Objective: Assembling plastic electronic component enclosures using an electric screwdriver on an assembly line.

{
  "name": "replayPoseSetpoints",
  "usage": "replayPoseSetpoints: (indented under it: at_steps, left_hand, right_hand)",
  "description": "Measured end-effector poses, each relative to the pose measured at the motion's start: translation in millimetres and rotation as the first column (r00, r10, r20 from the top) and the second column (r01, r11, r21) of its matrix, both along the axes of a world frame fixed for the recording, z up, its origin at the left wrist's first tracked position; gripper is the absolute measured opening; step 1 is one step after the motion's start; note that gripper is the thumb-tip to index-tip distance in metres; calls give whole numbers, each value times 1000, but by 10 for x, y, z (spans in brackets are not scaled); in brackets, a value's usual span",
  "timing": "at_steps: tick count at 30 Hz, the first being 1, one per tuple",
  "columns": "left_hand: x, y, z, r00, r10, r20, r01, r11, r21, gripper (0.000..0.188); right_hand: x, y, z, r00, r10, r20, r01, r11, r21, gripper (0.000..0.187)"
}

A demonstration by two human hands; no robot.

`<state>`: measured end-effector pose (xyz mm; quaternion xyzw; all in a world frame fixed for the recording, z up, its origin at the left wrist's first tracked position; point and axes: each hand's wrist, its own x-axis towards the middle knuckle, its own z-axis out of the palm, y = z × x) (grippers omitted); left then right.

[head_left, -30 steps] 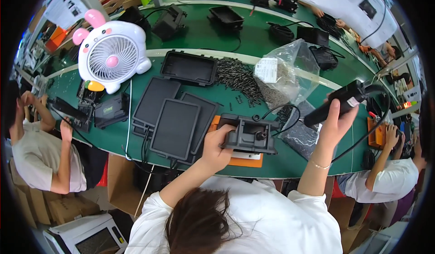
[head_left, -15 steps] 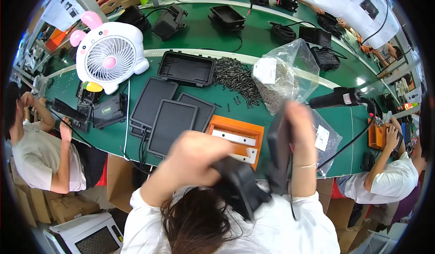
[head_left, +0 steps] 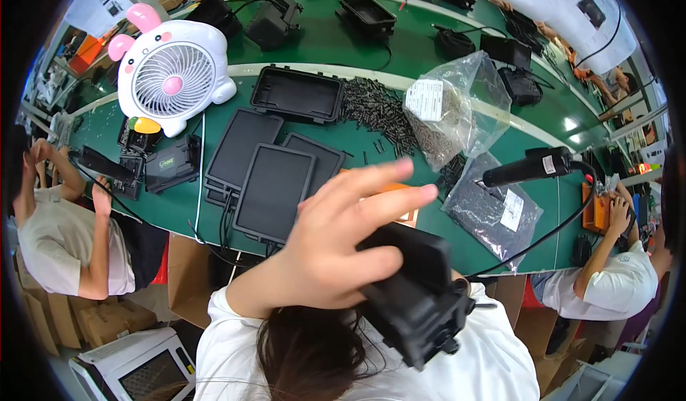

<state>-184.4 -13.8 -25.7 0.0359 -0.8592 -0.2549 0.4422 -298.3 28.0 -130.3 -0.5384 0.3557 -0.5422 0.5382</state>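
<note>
Left hand (head_left: 343,240) has two fingers stretched out, another bent against the black box (head_left: 411,294); can't tell if it's gripping. Right hand is hidden behind the box, grip can't be told. Box is tilted, in front of the white shirt at the near edge of the green worktop (head_left: 175,211). Rabbit-shaped fan (head_left: 173,85) near the worktop's left end. Black panels (head_left: 275,190) overlap toward the near edge. Clear bag (head_left: 461,108) at the far edge, white printed label (head_left: 423,99), text too small. Dark bag (head_left: 471,219) by the near edge, right part, also white-labelled. Black power driver (head_left: 525,167) above it carries a small white label. Black case (head_left: 179,176), left near edge, bears pale green lettering. Dark screw-like parts (head_left: 379,111) heaped toward the far edge.
</note>
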Motion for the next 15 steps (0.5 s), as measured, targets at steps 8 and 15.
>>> replayPoseSetpoints:
  at_steps: [8,15]
  left_hand:
    - [526,-235,29,865,368,342,-338,930,-146,27]
    - [42,-213,-302,793,361,490,-70,854,-515,10]
  right_hand:
    - [-1404,589,262,130,-972,194,839,4,-544,27]
    - [-1443,149,247,245,-964,-99,869,264,-418,55]
